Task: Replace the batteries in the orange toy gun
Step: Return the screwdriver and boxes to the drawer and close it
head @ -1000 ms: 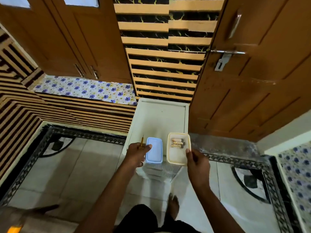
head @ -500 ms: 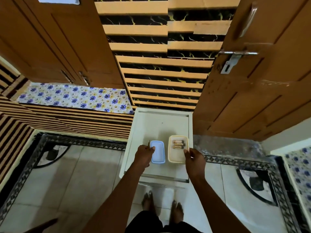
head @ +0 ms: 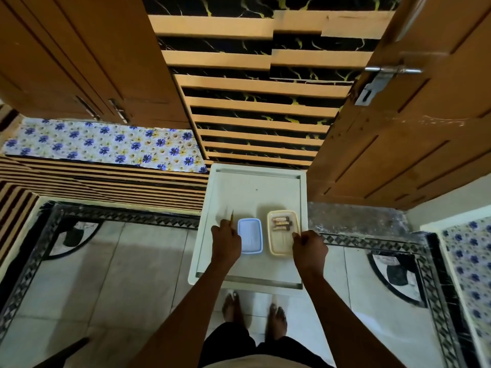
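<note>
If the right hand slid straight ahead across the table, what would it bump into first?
Probably the batteries in the cream container. The right hand already grips that container's near right rim, so going forward it would pass over the bare bottom and meet them, unless it travels above them; height is unclear.

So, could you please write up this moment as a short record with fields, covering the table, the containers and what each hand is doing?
surface: small white table, seen from above
left hand: grips a thin yellow tool, beside the blue lid
blue lid: flat on the table, left of the tub
cream tub: open, batteries lying at its far end
right hand: fingers curled at the tub's right rim
toy gun: not in view
person: standing, bare feet under the table's near edge
</note>
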`<state>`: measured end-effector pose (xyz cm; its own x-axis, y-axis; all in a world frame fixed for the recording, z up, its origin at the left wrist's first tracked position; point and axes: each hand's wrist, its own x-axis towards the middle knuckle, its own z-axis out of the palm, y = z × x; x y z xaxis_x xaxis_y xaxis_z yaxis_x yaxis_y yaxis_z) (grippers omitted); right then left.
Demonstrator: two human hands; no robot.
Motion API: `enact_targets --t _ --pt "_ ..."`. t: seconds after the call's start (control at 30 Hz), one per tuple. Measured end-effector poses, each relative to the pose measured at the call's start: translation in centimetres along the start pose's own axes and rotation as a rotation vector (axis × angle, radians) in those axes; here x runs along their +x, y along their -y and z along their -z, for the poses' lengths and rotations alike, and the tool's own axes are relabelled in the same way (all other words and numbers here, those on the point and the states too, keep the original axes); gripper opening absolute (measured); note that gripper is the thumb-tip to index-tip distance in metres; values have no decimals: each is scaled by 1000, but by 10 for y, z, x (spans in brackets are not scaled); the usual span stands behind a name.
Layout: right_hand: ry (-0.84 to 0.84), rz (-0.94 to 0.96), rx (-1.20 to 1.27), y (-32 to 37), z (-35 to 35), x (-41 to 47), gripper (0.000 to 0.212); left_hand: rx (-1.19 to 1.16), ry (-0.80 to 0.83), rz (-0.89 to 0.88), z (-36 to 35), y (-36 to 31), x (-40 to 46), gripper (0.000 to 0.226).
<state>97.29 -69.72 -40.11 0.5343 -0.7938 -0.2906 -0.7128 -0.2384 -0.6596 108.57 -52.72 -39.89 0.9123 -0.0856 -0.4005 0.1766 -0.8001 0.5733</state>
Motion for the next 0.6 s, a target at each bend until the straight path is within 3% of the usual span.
enact_targets --t 0.27,0.6 --pt "-6 -28 16 -2 -2 -7 27 205 -50 -140 8 13 2 15" --pt "21 -69 -1 -15 0 -37 39 125 -20 -197 8 25 7 22"
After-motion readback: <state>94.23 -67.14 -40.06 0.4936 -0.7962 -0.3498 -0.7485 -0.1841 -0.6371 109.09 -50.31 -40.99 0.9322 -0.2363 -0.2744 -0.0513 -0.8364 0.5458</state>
